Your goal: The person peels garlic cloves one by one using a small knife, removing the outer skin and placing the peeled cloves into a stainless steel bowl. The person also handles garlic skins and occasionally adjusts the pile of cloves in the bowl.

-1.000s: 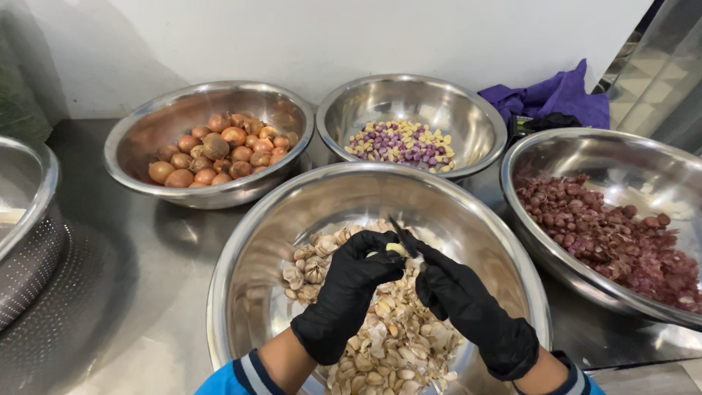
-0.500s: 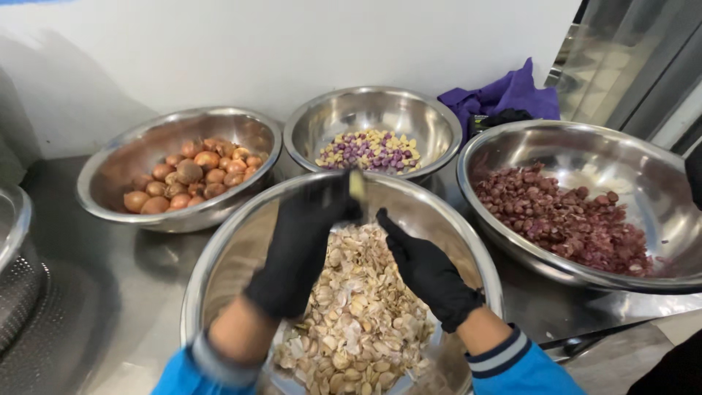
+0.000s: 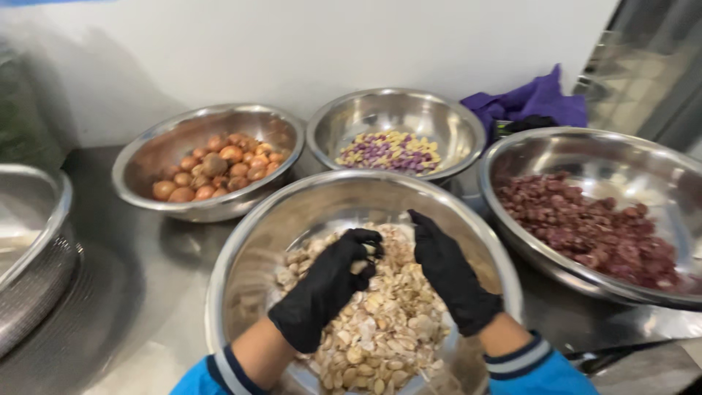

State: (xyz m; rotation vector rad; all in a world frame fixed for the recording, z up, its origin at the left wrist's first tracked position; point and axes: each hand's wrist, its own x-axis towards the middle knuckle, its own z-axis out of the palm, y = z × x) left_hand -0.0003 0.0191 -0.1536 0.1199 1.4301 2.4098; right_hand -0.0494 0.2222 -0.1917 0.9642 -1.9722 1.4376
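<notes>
A large steel bowl (image 3: 241,263) in front of me holds a heap of pale garlic cloves and skins (image 3: 387,329). Both my hands wear black gloves and are inside this bowl. My left hand (image 3: 329,289) is curled, its fingertips closed on a pale garlic clove (image 3: 359,266) just above the heap. My right hand (image 3: 447,272) rests beside it with the fingers held together and pointing up and left. Its back faces me, so its palm is hidden. The two hands are a few centimetres apart.
Behind stand a steel bowl of brown shallots (image 3: 212,170) and a steel bowl of purple and yellow bits (image 3: 391,152). At the right is a large bowl of dark red pieces (image 3: 592,230). A steel colander (image 3: 33,249) is at the left, a purple cloth (image 3: 530,102) at the back.
Half a second ago my left hand was raised near the bowl's far rim with a pale piece; it has come back down onto the heap. My right hand stayed low in the bowl.
</notes>
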